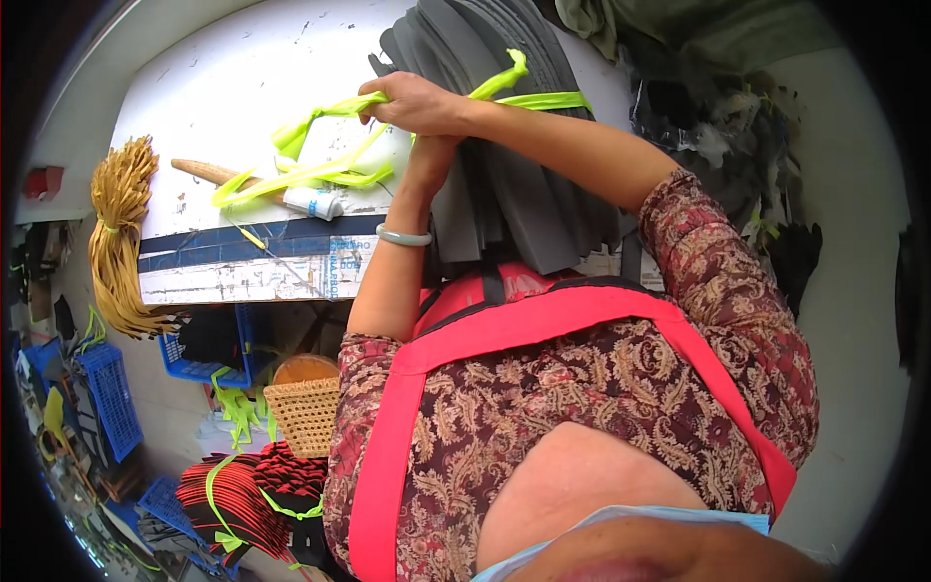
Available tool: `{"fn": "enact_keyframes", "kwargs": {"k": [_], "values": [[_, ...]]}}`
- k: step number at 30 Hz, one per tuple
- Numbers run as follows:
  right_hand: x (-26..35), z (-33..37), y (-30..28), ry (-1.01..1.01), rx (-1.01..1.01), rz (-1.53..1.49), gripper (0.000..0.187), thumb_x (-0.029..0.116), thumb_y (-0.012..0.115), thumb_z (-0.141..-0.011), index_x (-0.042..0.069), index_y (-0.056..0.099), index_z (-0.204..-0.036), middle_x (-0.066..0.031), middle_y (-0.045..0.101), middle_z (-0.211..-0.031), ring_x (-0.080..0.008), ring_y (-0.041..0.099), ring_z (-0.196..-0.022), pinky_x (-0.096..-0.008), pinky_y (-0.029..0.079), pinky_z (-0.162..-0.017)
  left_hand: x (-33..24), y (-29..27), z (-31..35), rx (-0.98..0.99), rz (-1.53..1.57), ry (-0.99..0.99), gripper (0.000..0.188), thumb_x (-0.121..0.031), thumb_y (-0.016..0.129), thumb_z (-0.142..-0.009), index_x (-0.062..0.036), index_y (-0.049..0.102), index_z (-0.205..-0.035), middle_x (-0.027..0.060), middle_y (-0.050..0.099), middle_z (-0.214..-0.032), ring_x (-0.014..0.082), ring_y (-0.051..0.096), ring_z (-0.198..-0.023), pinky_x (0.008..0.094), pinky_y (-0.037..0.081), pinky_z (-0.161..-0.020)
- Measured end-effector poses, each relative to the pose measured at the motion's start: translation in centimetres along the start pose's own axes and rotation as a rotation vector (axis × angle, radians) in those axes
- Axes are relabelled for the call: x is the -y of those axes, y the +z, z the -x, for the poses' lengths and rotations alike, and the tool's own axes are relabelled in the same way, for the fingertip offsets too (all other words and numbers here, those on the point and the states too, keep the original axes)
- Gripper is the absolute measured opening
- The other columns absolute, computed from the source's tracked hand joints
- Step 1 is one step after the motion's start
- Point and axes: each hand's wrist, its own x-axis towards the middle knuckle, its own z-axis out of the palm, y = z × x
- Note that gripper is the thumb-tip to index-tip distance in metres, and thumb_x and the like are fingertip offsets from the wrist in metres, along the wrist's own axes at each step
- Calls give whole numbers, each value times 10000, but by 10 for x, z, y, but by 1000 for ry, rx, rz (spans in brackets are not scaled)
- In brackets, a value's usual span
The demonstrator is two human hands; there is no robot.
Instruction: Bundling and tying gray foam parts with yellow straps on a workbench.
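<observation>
A thick bundle of dark grey foam-like sheets [490, 175] stands against my body at the table's near side. A neon yellow-green cloth strip [543, 100] runs across the bundle, with loose lengths trailing left over the table. My right hand [412, 103] is closed on this strip at the bundle's left edge. My left hand [434, 155], below a pale bangle on the forearm, crosses beneath my right wrist. Its fingers are hidden behind my right hand and forearm, so its grip does not show.
On the white table [233, 87] lie a tapered wooden stick [208, 173] and a small white roll [315, 203]. A tied tan strip bundle [121, 233] hangs over the left edge. Below are blue crates [109, 398], a woven stool seat [303, 417] and red-black bundles [238, 500]. Dark scraps [722, 145] heap at right.
</observation>
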Motion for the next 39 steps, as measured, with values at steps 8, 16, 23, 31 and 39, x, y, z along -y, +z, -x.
{"fn": "enact_keyframes", "kwargs": {"k": [8, 16, 23, 31, 39], "values": [[16, 57, -71, 70, 108, 841, 387, 404, 592, -818, 94, 616, -1049, -114, 646, -852, -296, 627, -839, -388, 488, -746, 2, -24, -2, -91, 105, -109, 309, -243, 451, -964, 7, 600, -1068, 72, 610, -992, 140, 535, -955, 260, 405, -862], [32, 108, -60, 165, 385, 421, 346, 375, 511, -894, 52, 622, -840, -163, 619, -777, -338, 602, -793, -413, 466, -742, 2, -45, 0, 36, 307, -212, 173, -115, 691, -798, -27, 681, -946, 36, 651, -920, 101, 584, -856, 223, 444, -803], [-22, 60, -79, 210, 224, 54, 220, 76, 541, -833, 1, 617, -1025, -94, 644, -914, -173, 638, -725, -296, 503, -623, -21, -22, 0, -132, -480, 391, 98, 64, 630, -744, -20, 648, -792, 93, 630, -843, 191, 624, -794, 254, 474, -708], [-11, 47, -64, 364, 253, 165, 168, 76, 509, -825, 15, 563, -971, -107, 629, -809, -183, 628, -580, -287, 495, -516, -15, -22, 4, -308, -442, 400, 67, 23, 658, -754, -29, 645, -794, 54, 543, -857, 150, 568, -762, 252, 457, -651], [-10, 75, -67, -349, -67, 935, 96, 142, 599, -811, 90, 570, -886, -108, 587, -770, -261, 613, -776, -360, 485, -698, -10, -38, 15, -95, -352, 221, 132, -120, 574, -893, -21, 661, -888, 45, 555, -921, 134, 565, -836, 251, 458, -745]]}}
